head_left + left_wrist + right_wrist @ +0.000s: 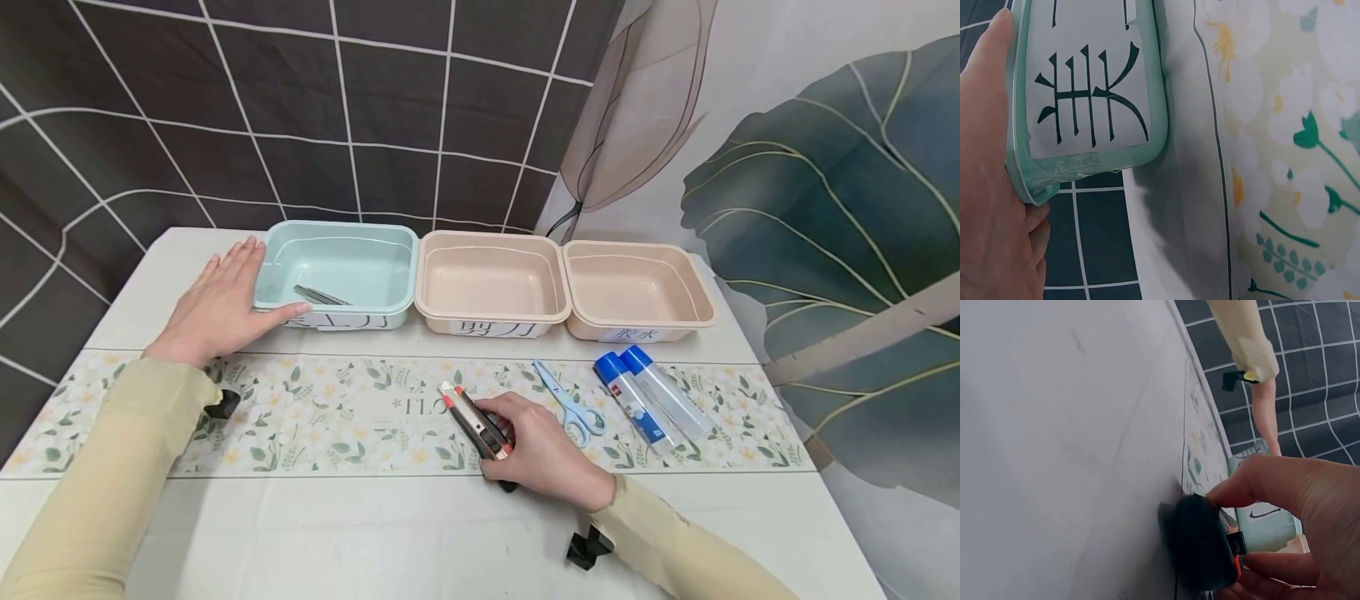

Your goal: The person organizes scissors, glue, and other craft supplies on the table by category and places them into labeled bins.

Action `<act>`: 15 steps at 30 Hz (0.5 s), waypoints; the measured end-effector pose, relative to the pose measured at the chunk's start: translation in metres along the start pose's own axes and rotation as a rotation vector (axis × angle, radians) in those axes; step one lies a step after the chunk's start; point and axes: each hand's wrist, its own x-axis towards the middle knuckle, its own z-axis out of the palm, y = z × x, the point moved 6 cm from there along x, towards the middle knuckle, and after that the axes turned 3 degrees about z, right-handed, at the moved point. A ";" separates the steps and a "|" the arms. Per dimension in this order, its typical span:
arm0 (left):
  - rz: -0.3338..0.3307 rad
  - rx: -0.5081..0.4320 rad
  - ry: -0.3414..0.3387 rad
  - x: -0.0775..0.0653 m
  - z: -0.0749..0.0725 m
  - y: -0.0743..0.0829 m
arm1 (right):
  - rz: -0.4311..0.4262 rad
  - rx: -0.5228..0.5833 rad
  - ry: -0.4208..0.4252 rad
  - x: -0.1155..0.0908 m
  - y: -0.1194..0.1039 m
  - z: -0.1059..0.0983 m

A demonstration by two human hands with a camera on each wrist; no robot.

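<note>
My right hand (543, 446) pinches a black and red utility knife (474, 421) between thumb and fingers, low over the floral strip; its silver tip points away from me. In the right wrist view, the knife's dark butt end (1200, 544) faces the camera. My left hand (225, 304) lies with straight fingers along the left end of a mint-green bin (408, 275), its thumb (988, 56) at the front rim. Inside that bin lies a slim grey utility knife (321, 295). A printed paper label (1088, 94) covers the bin's front.
Two beige bins, a middle one (491, 318) and a right one (637, 321), continue the row, both labelled in front. Light blue scissors (572, 408) lie right of my right hand, beside a blue-and-white glue stick (637, 408) and a clear blue-capped tube (671, 396). A dark gridded cloth (292, 100) hangs behind.
</note>
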 end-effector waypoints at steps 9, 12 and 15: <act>0.004 0.001 0.002 -0.001 0.000 0.001 | -0.007 -0.041 0.033 0.006 0.000 -0.001; 0.006 0.002 0.003 -0.001 0.000 0.001 | -0.023 -0.058 0.056 0.009 -0.001 -0.002; 0.007 0.002 0.006 0.000 -0.001 0.001 | -0.031 -0.071 0.068 0.011 -0.001 -0.003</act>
